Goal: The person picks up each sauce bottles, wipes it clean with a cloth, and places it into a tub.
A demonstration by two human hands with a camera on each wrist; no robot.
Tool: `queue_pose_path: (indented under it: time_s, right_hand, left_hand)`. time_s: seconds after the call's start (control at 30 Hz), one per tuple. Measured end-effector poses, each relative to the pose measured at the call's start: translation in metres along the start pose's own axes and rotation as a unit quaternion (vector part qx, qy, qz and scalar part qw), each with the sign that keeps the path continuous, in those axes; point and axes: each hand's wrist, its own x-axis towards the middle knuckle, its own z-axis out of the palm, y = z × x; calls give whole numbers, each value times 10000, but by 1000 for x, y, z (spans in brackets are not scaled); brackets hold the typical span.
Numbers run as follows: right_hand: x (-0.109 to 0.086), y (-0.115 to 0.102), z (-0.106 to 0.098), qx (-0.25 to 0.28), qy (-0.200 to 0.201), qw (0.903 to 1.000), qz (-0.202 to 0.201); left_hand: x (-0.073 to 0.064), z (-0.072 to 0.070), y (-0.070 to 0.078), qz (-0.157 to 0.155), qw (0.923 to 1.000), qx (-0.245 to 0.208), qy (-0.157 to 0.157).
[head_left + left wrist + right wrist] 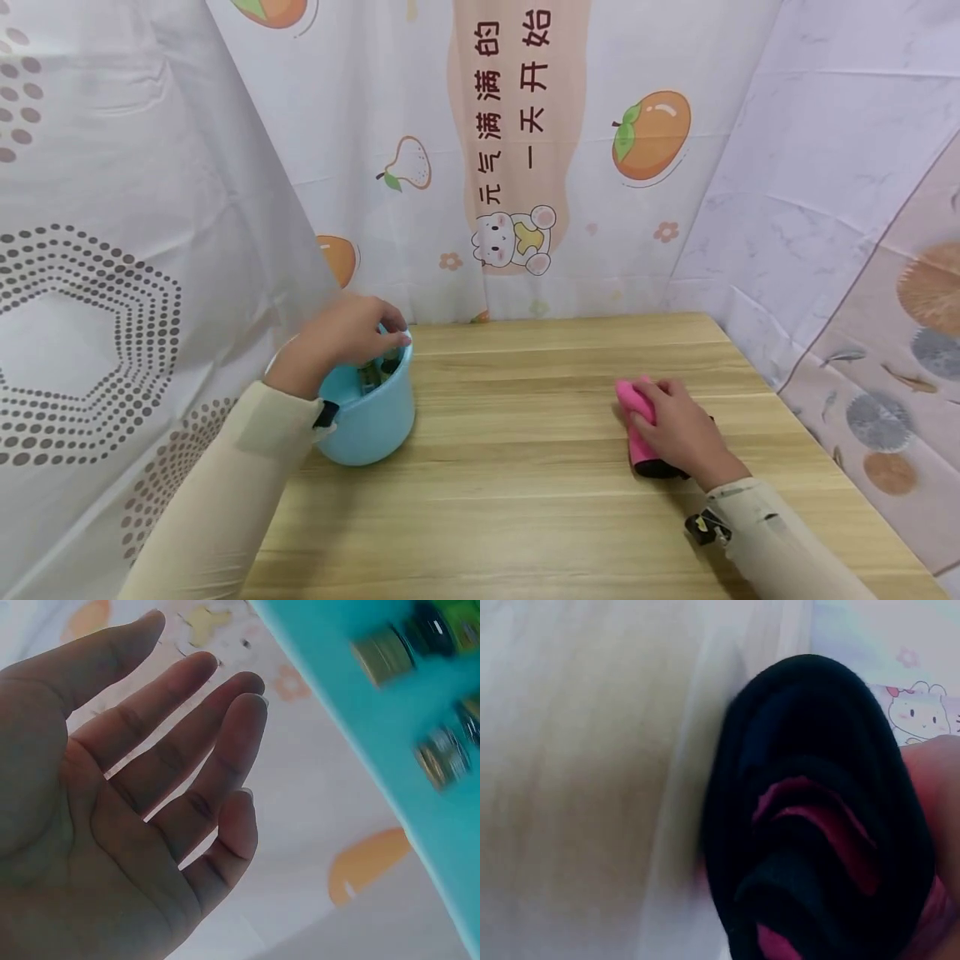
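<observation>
Over the light-blue bucket (pixel 375 421) at the left, my left hand (pixel 348 337) hangs with its fingers relaxed and apart. The left wrist view shows the palm and fingers (pixel 165 757) holding nothing, beside the bucket's wall. Inside the bucket lie small bottles with gold and silvery caps (pixel 384 656), partly hidden by the hand in the head view. At the right of the table my right hand (pixel 681 425) grips a pink fabric bundle (pixel 636 408) with black trim. Its folded black-and-pink end (pixel 817 802) faces the right wrist camera.
A wood-grain table (pixel 510 517) lies under both hands. Behind it hangs a white curtain (pixel 570 292) printed with fruit and a bunny; patterned cloth (pixel 210 167) hangs at the left, and another printed sheet (pixel 817 350) at the right edge.
</observation>
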Motion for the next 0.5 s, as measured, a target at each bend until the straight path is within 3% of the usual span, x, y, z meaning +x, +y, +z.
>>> queue_pose_path:
  time_s: [0.13, 0.33, 0.5]
  right_hand:
    - [-1, 3, 5, -49, -176, 9998, 56]
    - [-5, 3, 12, -190, -408, 9990, 17]
    - [-8, -8, 9, -470, -547, 9973, 111]
  left_hand:
    - [-5, 14, 19, 377, 9990, -65, 230]
    - [-13, 47, 45, 392, 9971, -83, 642]
    - [-10, 77, 59, 245, 9988, 87, 424]
